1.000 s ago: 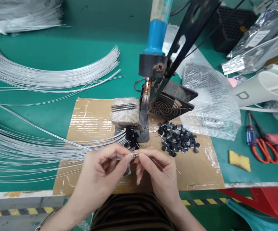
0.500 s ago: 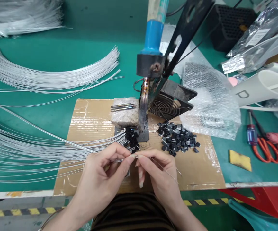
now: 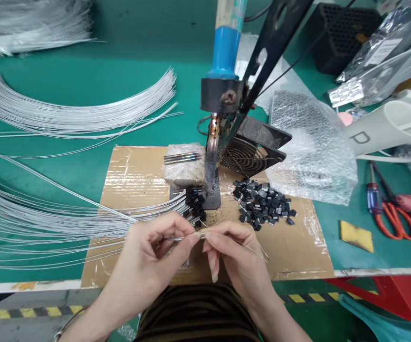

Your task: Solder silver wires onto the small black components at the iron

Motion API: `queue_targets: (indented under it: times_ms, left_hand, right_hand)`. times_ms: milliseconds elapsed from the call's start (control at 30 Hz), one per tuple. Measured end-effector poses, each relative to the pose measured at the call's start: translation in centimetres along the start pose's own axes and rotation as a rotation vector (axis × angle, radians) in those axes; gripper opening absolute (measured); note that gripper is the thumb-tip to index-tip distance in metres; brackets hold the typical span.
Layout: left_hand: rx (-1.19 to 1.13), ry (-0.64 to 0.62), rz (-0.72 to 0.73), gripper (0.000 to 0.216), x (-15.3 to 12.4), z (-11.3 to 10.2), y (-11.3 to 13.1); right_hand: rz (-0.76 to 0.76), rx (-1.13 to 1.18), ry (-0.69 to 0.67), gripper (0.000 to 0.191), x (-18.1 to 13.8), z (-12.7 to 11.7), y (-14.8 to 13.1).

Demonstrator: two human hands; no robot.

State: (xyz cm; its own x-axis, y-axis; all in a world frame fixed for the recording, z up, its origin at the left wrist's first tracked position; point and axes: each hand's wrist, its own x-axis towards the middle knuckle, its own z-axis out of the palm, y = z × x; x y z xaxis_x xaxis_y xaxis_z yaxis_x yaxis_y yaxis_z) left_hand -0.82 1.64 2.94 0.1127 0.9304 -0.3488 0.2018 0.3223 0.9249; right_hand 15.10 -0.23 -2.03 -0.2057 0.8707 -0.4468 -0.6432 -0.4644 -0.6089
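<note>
My left hand (image 3: 166,256) pinches a white wire between thumb and forefinger, its tip pointing right. Thumb and finger of my right hand (image 3: 235,247) close on a thin strand of wire (image 3: 250,248) that trails down past the palm. The two sets of fingertips nearly meet; the small part between them is too fine to make out. Just beyond lies a bundle of white wires (image 3: 148,216) with black connectors (image 3: 194,202) on their ends. A soldering iron (image 3: 211,156) points down above them, held in a black bracket (image 3: 262,66). Loose black connectors (image 3: 264,204) form a pile on the right.
Cardboard (image 3: 298,251) covers the middle of the green bench. A wrapped block (image 3: 184,173) carries several metal rods. Behind the iron stands a small fan (image 3: 251,152). Further right are bubble wrap (image 3: 308,142), a yellow sponge (image 3: 357,236), orange-handled scissors (image 3: 394,221) and a white mug (image 3: 379,128).
The fingertips have drawn slightly apart, and the right hand has turned a little with its lower fingers shifting right. Both hands keep their pinch. The bench things stay put.
</note>
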Motion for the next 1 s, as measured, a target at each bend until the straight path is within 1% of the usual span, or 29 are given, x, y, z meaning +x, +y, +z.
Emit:
queue_targets:
  times_ms: [167, 367, 533, 600, 767, 1000]
  left_hand:
    - [0.05, 0.018, 0.011, 0.016, 0.1, 0.0, -0.5]
    - [0.106, 0.1, 0.059, 0.015, -0.2, 0.3, -0.7]
    - [0.142, 0.103, 0.086, 0.016, -0.4, 0.4, -1.2]
    - [0.17, 0.102, 0.118, 0.015, -0.5, 0.4, -1.6]
    - [0.261, 0.115, 0.251, 0.013, -0.5, 0.3, -2.9]
    - [0.253, 0.161, 0.266, 0.012, -0.4, 1.0, -3.5]
  right_hand:
    - [0.016, 0.028, 0.017, 0.016, -0.1, 0.3, 0.2]
    - [-0.006, 0.079, 0.011, 0.016, -0.2, 0.6, 0.4]
    - [-0.004, 0.06, 0.026, 0.018, -0.1, 0.6, 0.4]
    - [-0.006, 0.049, 0.038, 0.018, 0.0, 0.6, 0.4]
    - [-0.026, 0.079, 0.068, 0.014, 0.0, 0.9, 0.6]
    - [-0.032, 0.149, 0.092, 0.012, 0.0, 1.2, 0.8]
